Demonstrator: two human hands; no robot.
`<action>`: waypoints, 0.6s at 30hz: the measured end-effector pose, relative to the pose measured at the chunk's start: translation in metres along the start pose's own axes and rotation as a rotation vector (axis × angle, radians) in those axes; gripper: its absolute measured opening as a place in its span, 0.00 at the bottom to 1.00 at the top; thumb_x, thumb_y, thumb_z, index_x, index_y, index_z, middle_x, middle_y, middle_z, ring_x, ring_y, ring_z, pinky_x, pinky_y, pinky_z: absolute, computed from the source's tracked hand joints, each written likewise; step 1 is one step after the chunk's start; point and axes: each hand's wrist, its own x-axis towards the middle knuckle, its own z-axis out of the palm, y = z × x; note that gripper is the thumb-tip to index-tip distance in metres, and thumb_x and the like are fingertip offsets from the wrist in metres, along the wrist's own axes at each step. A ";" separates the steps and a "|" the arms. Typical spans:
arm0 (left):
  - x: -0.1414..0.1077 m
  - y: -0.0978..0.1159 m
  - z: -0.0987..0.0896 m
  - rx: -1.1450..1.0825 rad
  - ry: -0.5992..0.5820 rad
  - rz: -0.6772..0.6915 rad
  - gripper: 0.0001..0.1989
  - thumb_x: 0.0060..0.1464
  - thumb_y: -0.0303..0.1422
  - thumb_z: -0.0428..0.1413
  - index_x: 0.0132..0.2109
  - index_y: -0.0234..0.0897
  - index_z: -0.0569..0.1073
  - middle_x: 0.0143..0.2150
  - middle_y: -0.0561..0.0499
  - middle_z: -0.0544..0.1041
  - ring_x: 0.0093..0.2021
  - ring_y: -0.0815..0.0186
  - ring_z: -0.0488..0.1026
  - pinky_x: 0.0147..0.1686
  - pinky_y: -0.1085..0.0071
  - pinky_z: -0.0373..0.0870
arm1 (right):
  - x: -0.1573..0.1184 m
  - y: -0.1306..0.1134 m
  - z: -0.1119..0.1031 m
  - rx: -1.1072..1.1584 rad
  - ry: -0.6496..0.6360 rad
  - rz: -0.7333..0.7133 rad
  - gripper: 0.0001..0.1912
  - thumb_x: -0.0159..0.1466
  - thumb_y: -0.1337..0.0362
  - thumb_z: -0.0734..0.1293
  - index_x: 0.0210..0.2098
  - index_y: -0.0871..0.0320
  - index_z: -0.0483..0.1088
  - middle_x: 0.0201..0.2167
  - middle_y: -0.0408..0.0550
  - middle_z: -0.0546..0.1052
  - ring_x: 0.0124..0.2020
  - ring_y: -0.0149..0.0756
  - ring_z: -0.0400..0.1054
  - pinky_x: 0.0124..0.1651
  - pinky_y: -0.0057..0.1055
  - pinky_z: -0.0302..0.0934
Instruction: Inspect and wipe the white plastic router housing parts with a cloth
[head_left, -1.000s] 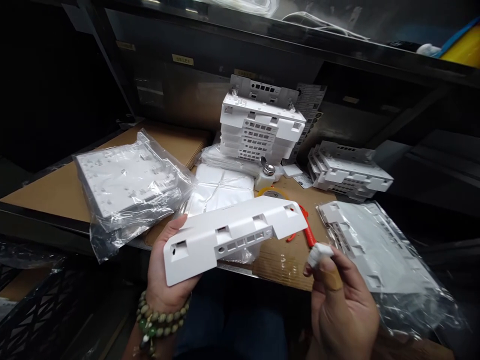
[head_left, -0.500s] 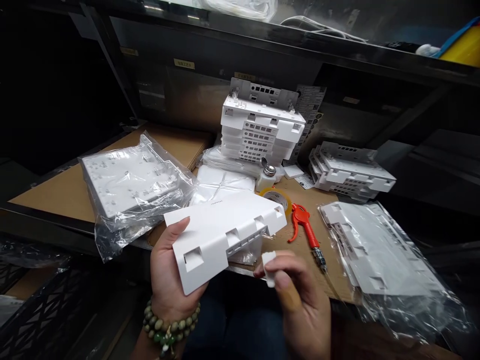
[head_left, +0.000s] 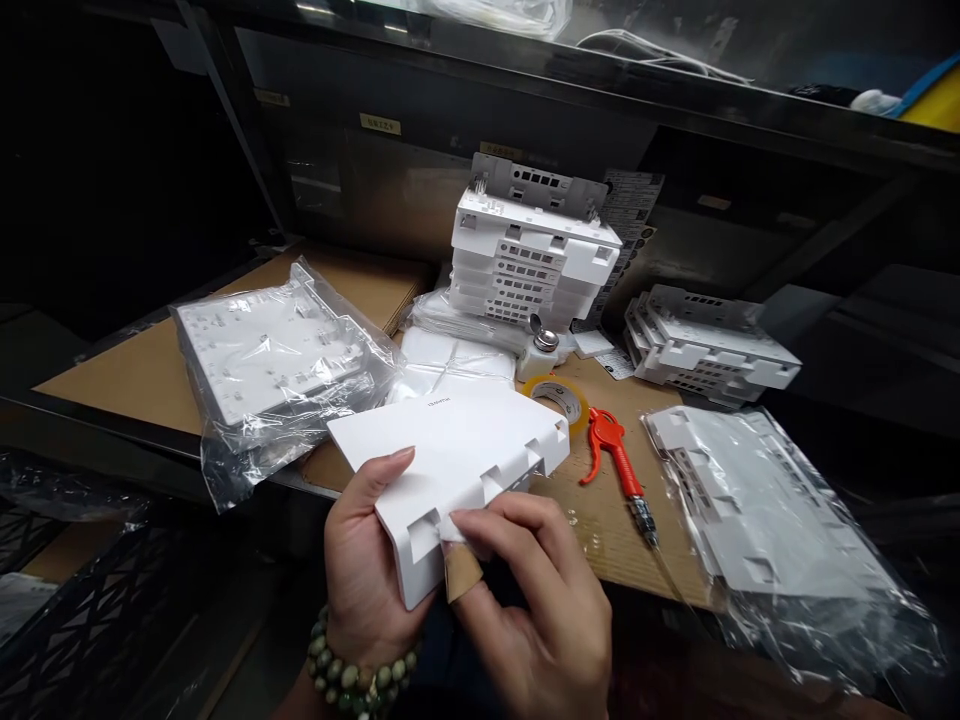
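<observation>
A white plastic housing [head_left: 450, 440] with square cutouts along its near edge is tilted above the bench front. My left hand [head_left: 375, 560] grips its near-left corner, thumb on top and fingers underneath. Pinched between the thumb and fingertips of my right hand [head_left: 532, 600] is a small white wiping cloth [head_left: 450, 530], mostly hidden by the fingers. The cloth touches the housing's edge beside the nearest cutout. A tan wrap covers the right thumb.
Behind the housing stand a tape roll [head_left: 556, 402], a pump bottle [head_left: 538, 350] and stacked white housings [head_left: 532, 250]. A red air gun [head_left: 615, 455] lies to the right. Bagged housings [head_left: 757, 500] [head_left: 270, 350] flank both sides. A shelf [head_left: 525, 75] overhangs the bench.
My right hand has moved left and up, bringing the cloth from beside the housing onto its edge. The left hand has shifted slightly right, turning the housing a little.
</observation>
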 end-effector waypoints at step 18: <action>-0.006 -0.005 0.002 -0.002 0.068 0.064 0.27 0.52 0.23 0.55 0.60 0.31 0.74 0.42 0.40 0.84 0.45 0.45 0.83 0.53 0.47 0.80 | -0.011 0.006 -0.001 -0.056 -0.060 -0.048 0.11 0.67 0.72 0.70 0.48 0.55 0.77 0.38 0.47 0.78 0.37 0.34 0.76 0.42 0.28 0.73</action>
